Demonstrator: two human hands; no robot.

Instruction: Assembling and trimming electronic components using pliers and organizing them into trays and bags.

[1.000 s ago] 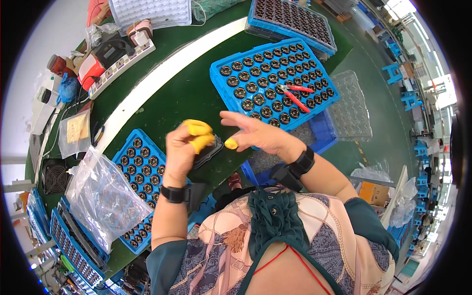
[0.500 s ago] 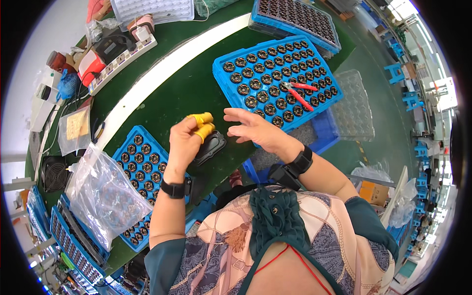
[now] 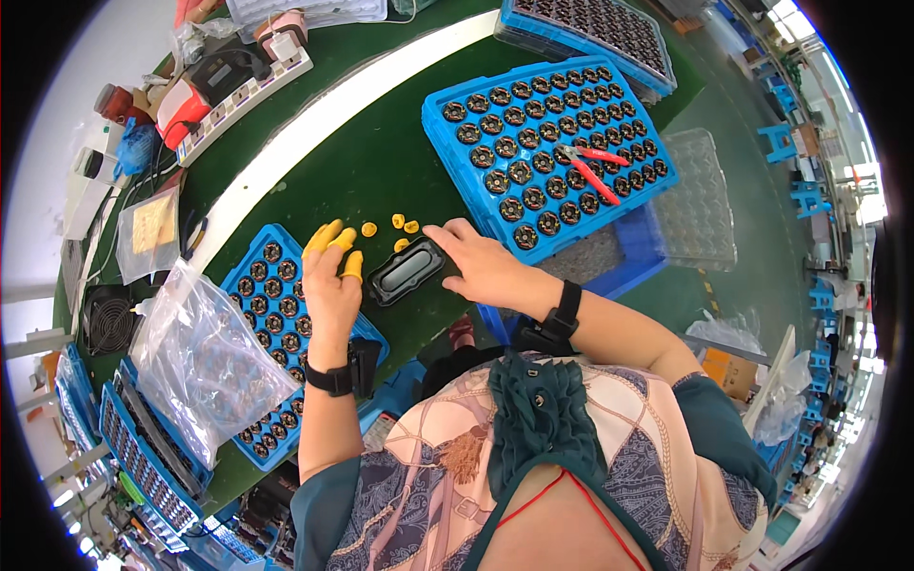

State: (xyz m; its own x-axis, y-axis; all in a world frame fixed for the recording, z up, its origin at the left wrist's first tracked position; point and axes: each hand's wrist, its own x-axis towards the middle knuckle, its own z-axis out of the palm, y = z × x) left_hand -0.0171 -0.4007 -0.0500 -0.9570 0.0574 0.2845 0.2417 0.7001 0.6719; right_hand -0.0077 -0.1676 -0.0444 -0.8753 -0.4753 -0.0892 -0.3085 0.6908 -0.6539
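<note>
Yellow finger cots cover several fingertips of my left hand [image 3: 333,271], which hovers with its fingers apart over the right edge of the left blue tray [image 3: 367,328]. My right hand [image 3: 490,271] has its thumb and index finger spread, holding nothing; its index fingertip reaches near the loose cots. Between the two hands a black oblong case [image 3: 407,271] with a raised rim lies on the green table. Several loose, rolled yellow finger cots [image 3: 369,229] are scattered just beyond the case.
A larger blue tray [image 3: 457,214] of round copper-wound parts holds red-handled cutters [image 3: 595,171]. Beyond it stand stacked trays [image 3: 590,38]. A clear plastic bag [image 3: 205,357] covers part of the left tray. A power strip [image 3: 248,109] lies far left; a blue bin [image 3: 638,243] sits lower right.
My left hand has moved left off the black case, uncovering the loose yellow cots. My right hand has come down beside the case. The view has shifted slightly.
</note>
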